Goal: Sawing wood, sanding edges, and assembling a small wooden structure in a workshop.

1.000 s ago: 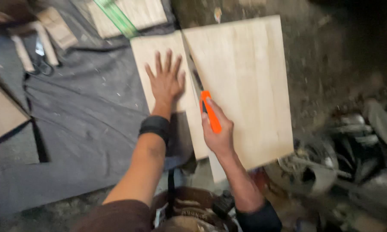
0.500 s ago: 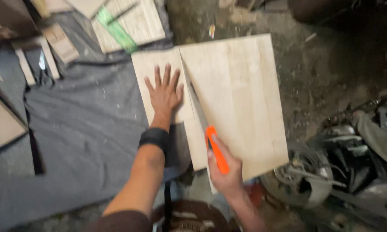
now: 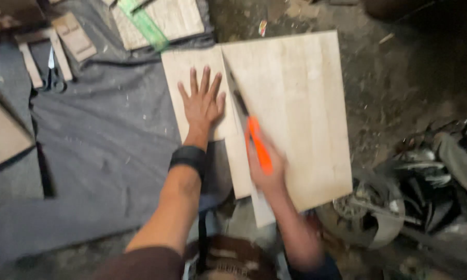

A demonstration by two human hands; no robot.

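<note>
Orange-handled knife [image 3: 255,140] in right hand [image 3: 267,168], left hand [image 3: 203,103] flat on wood board [image 3: 295,103]

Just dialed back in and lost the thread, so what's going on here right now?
A person kneels over pale wooden boards on a grey cloth. The left hand presses flat on the narrower board. The right hand grips an orange-handled knife, its blade lying along the seam beside the wide board. Scissors and a green ruler lie further off.
</note>
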